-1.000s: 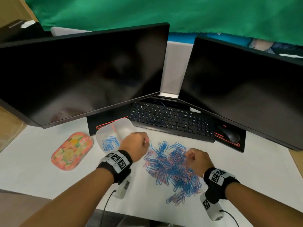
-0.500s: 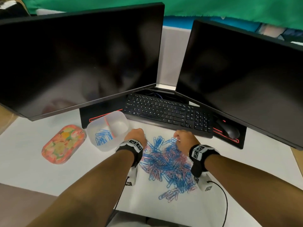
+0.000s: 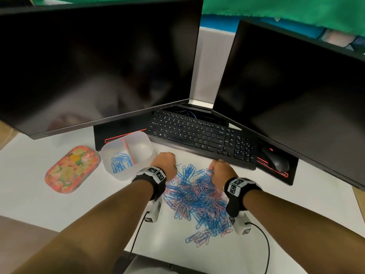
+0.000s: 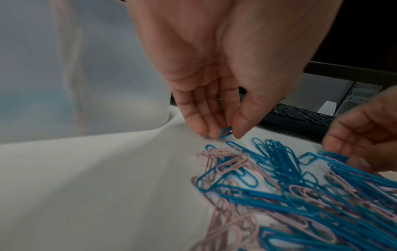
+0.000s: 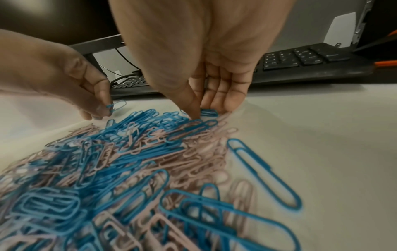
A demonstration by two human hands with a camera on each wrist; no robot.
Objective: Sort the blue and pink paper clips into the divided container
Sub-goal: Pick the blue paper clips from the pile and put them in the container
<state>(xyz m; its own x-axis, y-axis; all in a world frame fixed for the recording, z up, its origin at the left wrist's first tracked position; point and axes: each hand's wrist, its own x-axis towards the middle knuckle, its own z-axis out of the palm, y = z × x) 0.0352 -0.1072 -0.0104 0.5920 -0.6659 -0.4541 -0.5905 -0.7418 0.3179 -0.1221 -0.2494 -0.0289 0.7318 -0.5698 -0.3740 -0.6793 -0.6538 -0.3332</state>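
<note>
A heap of blue and pink paper clips [image 3: 197, 196] lies on the white desk in front of the keyboard. The translucent divided container [image 3: 126, 175] stands to its left, with several blue clips [image 3: 120, 163] in its left compartment; nothing shows in the right one. My left hand [image 3: 166, 163] is at the heap's far left edge, thumb and fingers pinching one blue clip [image 4: 225, 133]. My right hand [image 3: 219, 169] is at the heap's far right edge, where thumb and fingertips close on a blue clip [image 5: 208, 112] still lying with the heap.
A black keyboard [image 3: 197, 135] runs just behind the hands, with a mouse [image 3: 276, 161] to its right. Two dark monitors [image 3: 98, 62] overhang the desk. A floral oval lid [image 3: 71, 169] lies left of the container. Wrist-camera cables trail toward the near desk edge.
Both hands have moved forward to the heap's far edge. The left hand came down from beside the container and the right came up from the heap's right side.
</note>
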